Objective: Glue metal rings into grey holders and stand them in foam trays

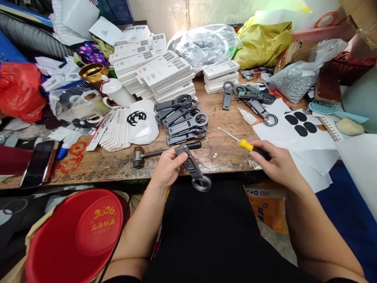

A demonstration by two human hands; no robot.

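Note:
My left hand [169,167] is closed on a dark grey plastic part with a ring at one end [193,168], held over the table's front edge with the ring pointing down and right. In my right hand [278,165] is a screwdriver [245,144] with a yellow and black handle, its metal tip pointing left over the wood. A hammer [153,153] lies just behind my left hand. Beyond it, several similar grey ringed parts [185,122] are piled up. Tiny white dots [215,155] rest on the table between my hands.
White boxes [165,72] are stacked at the back. More grey parts [256,96] and a small white bottle [246,116] lie to the right, near black oval pads [300,122] on white paper. A phone [38,163] sits at left, above a red basin [59,236].

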